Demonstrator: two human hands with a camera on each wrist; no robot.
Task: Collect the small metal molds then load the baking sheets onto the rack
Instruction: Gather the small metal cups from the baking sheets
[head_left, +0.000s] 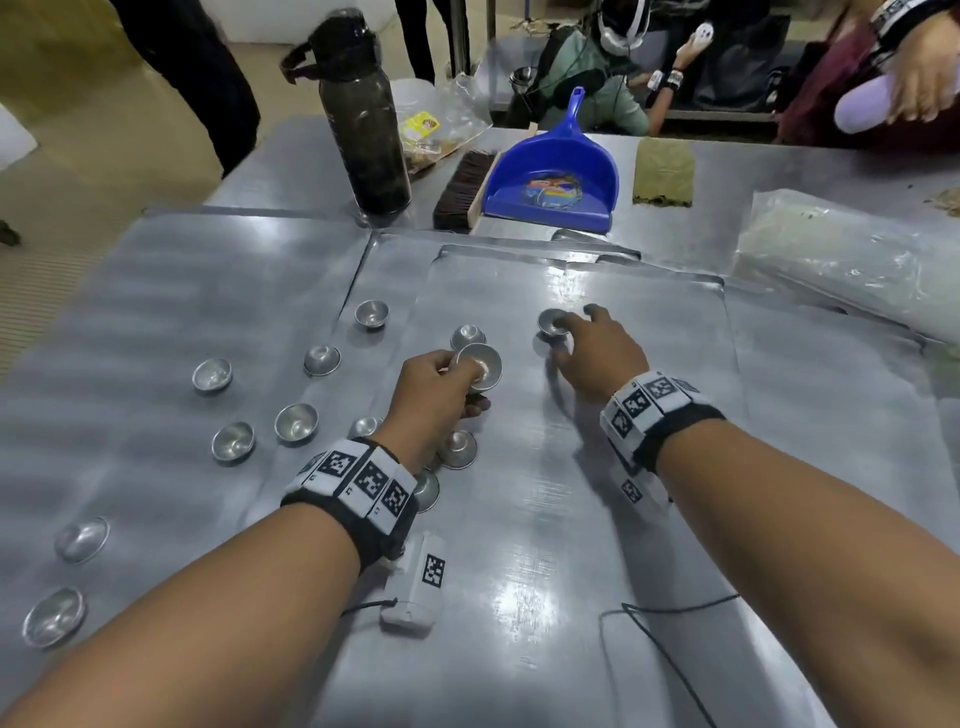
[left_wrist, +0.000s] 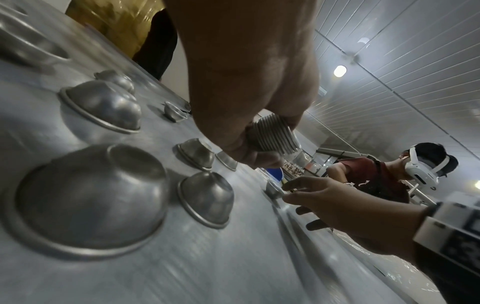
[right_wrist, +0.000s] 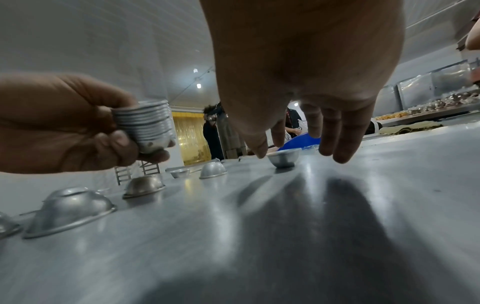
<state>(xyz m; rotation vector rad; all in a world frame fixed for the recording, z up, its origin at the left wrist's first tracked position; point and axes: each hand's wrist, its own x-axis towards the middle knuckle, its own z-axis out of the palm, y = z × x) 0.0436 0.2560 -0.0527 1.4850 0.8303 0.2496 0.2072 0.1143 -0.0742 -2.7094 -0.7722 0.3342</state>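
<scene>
While the left hand (head_left: 436, 387) grips the nested stack of molds (right_wrist: 148, 131), the right hand (head_left: 597, 353) reaches, fingers loosely spread, onto an upright mold (right_wrist: 283, 159) at its fingertips; best pinch its rim, then nest it squarely.

No legible text anywhere.

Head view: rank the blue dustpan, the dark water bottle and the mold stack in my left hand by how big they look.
1. Blue dustpan and dark water bottle: too alike to rank.
2. Mold stack in the left hand, smallest despite being nearer.
</scene>
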